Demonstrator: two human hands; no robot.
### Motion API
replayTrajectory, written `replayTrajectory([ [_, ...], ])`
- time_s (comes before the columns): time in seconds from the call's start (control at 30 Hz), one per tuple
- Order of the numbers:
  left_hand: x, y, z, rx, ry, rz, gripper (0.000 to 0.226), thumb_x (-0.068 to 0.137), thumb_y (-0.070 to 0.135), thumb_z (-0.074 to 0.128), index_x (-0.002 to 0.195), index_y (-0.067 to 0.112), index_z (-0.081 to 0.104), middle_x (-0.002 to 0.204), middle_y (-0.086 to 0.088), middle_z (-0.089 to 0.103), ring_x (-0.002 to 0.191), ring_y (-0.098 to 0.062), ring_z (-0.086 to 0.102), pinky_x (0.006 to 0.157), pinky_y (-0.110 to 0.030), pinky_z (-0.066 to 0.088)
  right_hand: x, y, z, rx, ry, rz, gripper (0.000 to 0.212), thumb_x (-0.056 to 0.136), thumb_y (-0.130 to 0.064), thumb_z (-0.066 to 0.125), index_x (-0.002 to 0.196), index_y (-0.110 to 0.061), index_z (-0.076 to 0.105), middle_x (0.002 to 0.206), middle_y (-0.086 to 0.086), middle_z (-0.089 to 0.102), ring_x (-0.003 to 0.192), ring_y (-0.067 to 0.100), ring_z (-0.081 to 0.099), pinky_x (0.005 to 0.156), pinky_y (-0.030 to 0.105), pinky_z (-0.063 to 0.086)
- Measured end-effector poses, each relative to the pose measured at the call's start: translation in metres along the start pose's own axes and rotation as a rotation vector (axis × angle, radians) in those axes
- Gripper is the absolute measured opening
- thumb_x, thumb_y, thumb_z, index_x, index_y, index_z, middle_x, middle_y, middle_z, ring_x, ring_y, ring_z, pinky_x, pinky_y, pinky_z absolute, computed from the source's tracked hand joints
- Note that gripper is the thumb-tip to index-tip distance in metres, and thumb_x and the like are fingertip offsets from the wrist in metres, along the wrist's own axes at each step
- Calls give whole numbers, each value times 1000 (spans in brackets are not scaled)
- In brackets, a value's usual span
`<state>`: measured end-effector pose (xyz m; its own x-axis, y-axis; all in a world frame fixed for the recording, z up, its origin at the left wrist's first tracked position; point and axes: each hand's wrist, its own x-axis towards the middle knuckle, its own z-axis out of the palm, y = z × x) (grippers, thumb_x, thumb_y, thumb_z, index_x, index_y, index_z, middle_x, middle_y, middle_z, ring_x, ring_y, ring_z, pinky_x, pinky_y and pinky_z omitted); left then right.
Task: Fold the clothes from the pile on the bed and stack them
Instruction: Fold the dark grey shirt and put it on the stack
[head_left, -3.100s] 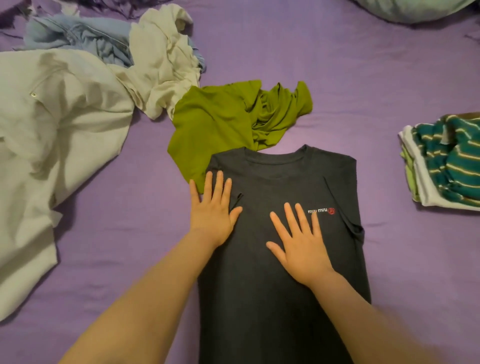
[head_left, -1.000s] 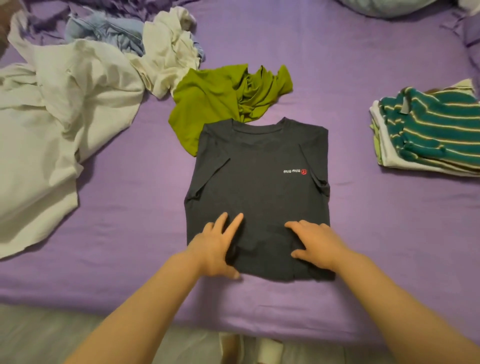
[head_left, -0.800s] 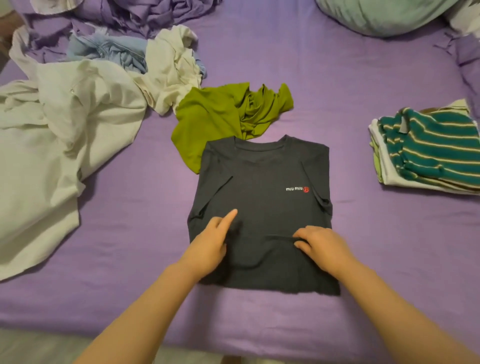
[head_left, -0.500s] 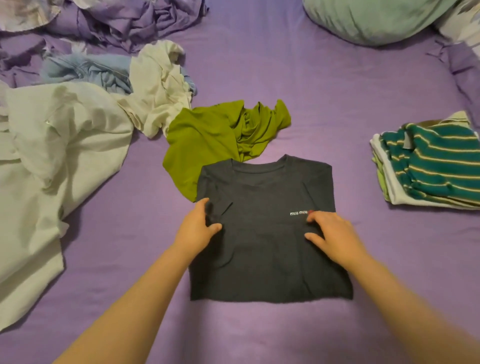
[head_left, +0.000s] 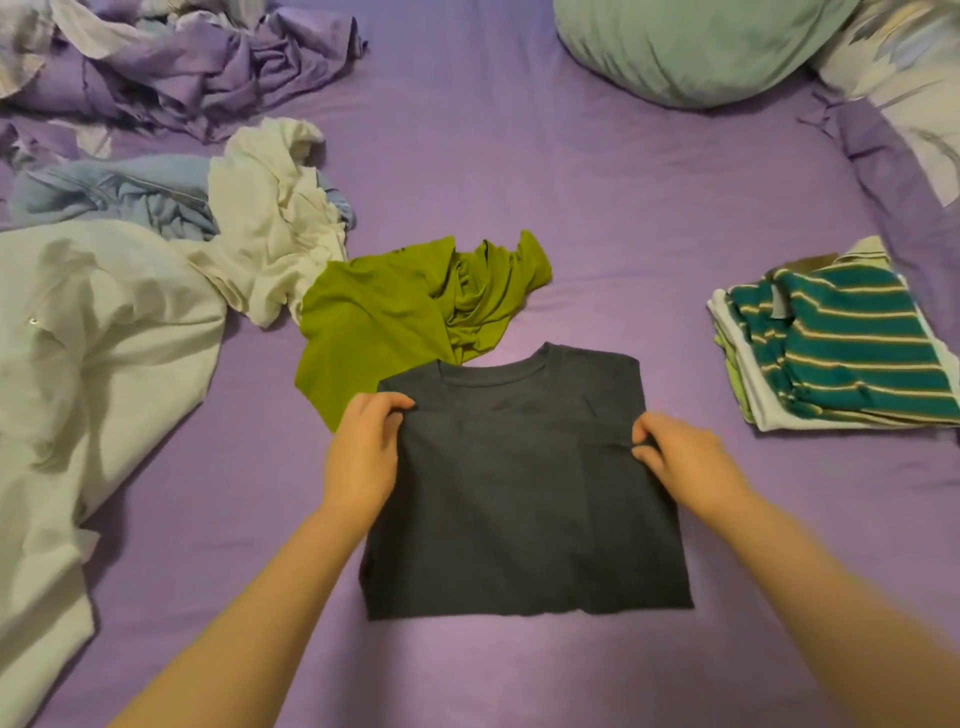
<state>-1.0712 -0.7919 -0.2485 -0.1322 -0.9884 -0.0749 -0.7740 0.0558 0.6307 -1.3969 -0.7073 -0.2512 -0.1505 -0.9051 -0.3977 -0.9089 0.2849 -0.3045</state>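
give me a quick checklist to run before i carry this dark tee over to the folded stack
1. Left hand has a grip on the dark tee: ok, fingers curl over its left edge.
2. Right hand has a grip: ok, it pinches the right edge.
3. Fold squared up: ok, the lower edge runs straight, the collar shows on top.
4. Tee free of other clothes: not ok, its upper left corner lies over the green shirt.
5. Folded stack ready to take it: ok, the striped top lies flat, nothing on it.
6. Sleeves tucked inside: cannot tell, hidden under the fold.
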Motion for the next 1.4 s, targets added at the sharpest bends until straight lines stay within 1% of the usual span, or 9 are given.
replayTrajectory([
  [0.17, 41, 4, 9, 64, 53, -76, 19, 98, 13, 47, 105, 14, 65, 108, -9, 55, 98, -25, 54, 74, -32, 42, 52, -6, -25, 34, 198, -6, 2, 91, -17, 57, 91, -15, 57, 90, 11, 65, 86, 36, 58, 71, 35, 36],
  [0.3, 50, -2, 22, 327, 86, -70, 21, 90, 6, 55, 107, 8, 67, 110, -17, 57, 103, -37, 50, 77, -44, 43, 85, -6, -7, 63, 114, 0, 12, 93, -15, 53, 100, -11, 61, 106, 14, 63, 97, 34, 57, 78, 37, 42],
  [0.4, 40, 3, 37, 424, 139, 167, 22, 75, 1, 68, 96, 9, 70, 99, -16, 62, 91, -38, 55, 66, -41, 41, 87, -8, 8, 114, 106, 21, 9, 93, -18, 52, 96, -13, 60, 107, 11, 59, 96, 31, 55, 78, 38, 45],
  [0.5, 26, 14, 63, 455, -15, 424, 37, 69, 1, 76, 104, 11, 70, 102, -11, 66, 91, -35, 62, 68, -39, 48, 86, -9, 13, 123, 96, 1, 13, 93, -22, 56, 100, -13, 61, 110, 7, 55, 99, 27, 54, 84, 39, 46],
  [0.67, 41, 25, 94, 442, -89, 263, 37, 91, 17, 60, 128, 17, 59, 131, -3, 58, 117, -29, 51, 88, -40, 42, 92, -2, 9, 126, 78, 14, 13, 92, -24, 57, 95, -12, 60, 105, 8, 57, 95, 28, 55, 79, 37, 45],
  [0.87, 67, 28, 88, 462, -17, 213, 13, 87, 27, 65, 95, 17, 67, 91, -6, 62, 93, -32, 52, 75, -40, 36, 96, 6, 7, 136, 169, 2, 18, 97, -30, 50, 97, -12, 53, 84, 2, 54, 76, 25, 50, 63, 32, 32],
  [1.0, 72, 18, 84, 452, 116, 33, 11, 89, 22, 64, 93, 12, 66, 92, -11, 61, 93, -35, 52, 71, -41, 36, 103, 10, 4, 205, 247, 35, 15, 98, -29, 45, 89, -18, 41, 73, 1, 49, 63, 23, 41, 56, 33, 27],
  [1.3, 73, 3, 94, 485, 225, 110, 6, 86, 9, 66, 89, 3, 65, 91, -17, 62, 87, -40, 57, 73, -46, 46, 111, 12, 14, 233, 329, 37, 19, 101, -29, 37, 95, -12, 43, 89, 8, 51, 70, 25, 44, 61, 35, 34],
  [1.4, 68, 12, 98, 440, 208, 73, 14, 87, 10, 63, 99, 2, 64, 107, -20, 60, 104, -42, 54, 95, -55, 42, 115, 14, 18, 271, 249, 56, 17, 99, -27, 43, 103, -11, 46, 102, 12, 56, 79, 25, 48, 65, 33, 35],
])
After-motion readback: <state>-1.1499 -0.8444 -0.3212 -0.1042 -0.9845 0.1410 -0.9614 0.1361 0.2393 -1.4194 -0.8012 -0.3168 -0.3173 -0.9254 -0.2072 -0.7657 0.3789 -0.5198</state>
